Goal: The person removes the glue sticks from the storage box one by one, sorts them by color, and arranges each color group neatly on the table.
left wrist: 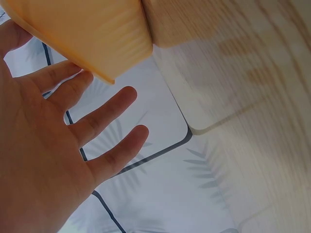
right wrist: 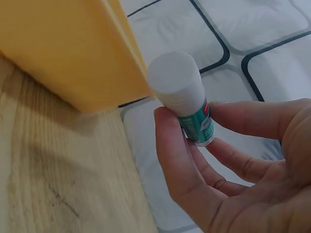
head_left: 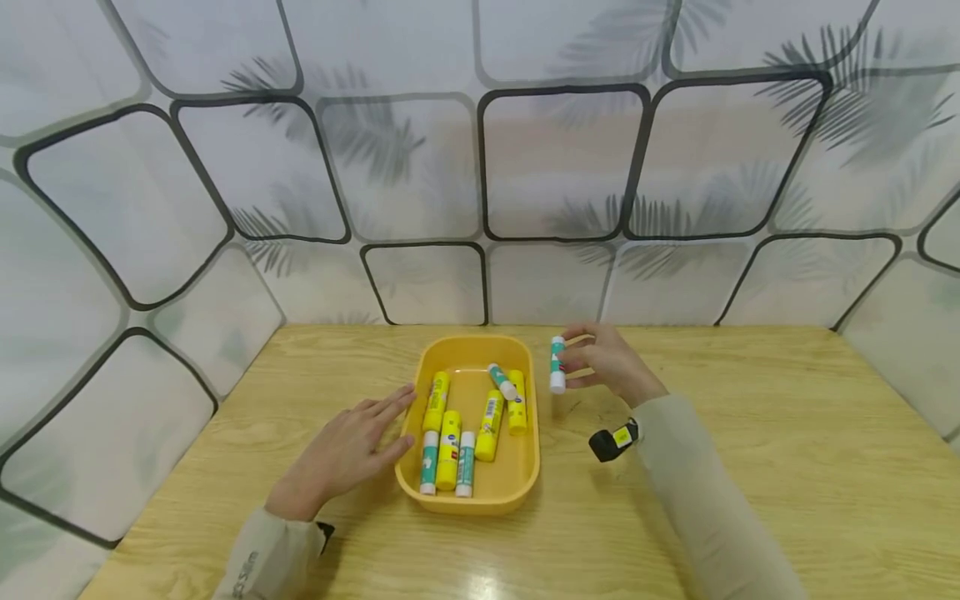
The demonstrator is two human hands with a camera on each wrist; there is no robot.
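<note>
My right hand [head_left: 606,365] pinches a green-and-white glue stick [head_left: 557,365] between thumb and fingers, just right of the yellow tray. In the right wrist view the glue stick [right wrist: 182,92] shows its white end toward the camera. The yellow tray [head_left: 510,492] holds several glue sticks, some yellow, such as one yellow glue stick [head_left: 489,425], and some green and white, such as one small glue stick [head_left: 502,381] leaning at the upper right. My left hand [head_left: 352,450], fingers spread and fairly straight, touches the tray's left rim; the left wrist view shows fingertips at the rim [left wrist: 92,73].
The tray stands on a light wooden table [head_left: 637,533]. Behind the table and to its sides hangs a patterned white cloth [head_left: 555,167] with dark outlines and leaf prints. A black strap device [head_left: 613,440] is at the right wrist.
</note>
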